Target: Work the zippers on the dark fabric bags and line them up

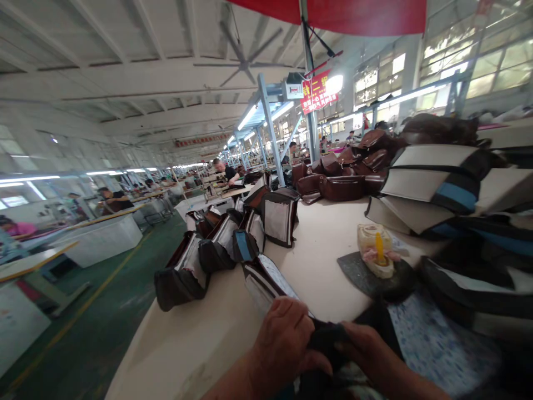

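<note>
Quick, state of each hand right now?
Left hand: closed, holding a dark fabric bag piece.
Right hand: closed, holding the same piece.

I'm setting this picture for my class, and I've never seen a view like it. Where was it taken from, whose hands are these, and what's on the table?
A camera worn on a person's head took this picture, looking forward and down. The bare hands at the bottom are the wearer's own: the left hand and the right hand both grip a piece of black material. On the pale work table are a row of dark bags with white linings, stacked bag panels, and a yellow-topped container on a grey mat. Brown bags are heaped farther along. Other workers stand or sit beyond, in a large hall.
</note>
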`<state>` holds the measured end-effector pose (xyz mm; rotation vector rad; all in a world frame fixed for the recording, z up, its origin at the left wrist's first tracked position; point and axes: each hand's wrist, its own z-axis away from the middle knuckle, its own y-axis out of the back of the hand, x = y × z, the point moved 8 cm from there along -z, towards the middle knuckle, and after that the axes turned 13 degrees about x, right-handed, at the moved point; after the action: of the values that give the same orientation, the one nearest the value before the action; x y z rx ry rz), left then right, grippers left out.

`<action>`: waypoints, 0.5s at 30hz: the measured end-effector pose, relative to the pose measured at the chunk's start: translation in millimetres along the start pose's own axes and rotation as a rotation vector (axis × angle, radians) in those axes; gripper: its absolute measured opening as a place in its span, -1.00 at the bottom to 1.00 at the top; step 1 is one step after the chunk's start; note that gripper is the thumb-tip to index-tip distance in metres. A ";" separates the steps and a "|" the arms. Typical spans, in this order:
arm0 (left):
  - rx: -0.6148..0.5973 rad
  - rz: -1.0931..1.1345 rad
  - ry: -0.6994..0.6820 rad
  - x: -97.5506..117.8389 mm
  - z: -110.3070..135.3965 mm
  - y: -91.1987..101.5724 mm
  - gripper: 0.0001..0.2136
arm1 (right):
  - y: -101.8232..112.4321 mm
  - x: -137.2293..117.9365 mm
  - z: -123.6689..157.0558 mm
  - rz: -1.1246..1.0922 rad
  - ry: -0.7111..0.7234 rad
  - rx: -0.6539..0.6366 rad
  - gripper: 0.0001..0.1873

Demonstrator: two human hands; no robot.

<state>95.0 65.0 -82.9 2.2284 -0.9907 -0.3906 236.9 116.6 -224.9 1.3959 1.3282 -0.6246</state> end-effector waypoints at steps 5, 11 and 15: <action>-0.211 0.112 0.144 -34.0 -15.5 -9.3 -0.30 | -6.2 -11.2 -8.4 -0.160 -0.080 0.004 -0.54; -0.408 0.190 0.302 -53.7 -41.8 3.4 -0.41 | -8.3 -43.2 1.3 -0.313 -0.127 -0.083 -0.57; -0.446 0.330 0.336 -32.6 -35.7 -0.3 -0.50 | 2.9 -41.2 23.1 -0.464 -0.300 -0.186 -0.62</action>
<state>91.4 105.4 -56.6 1.6291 -0.9563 -0.0712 236.1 80.7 -194.1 0.8066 1.4284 -0.9506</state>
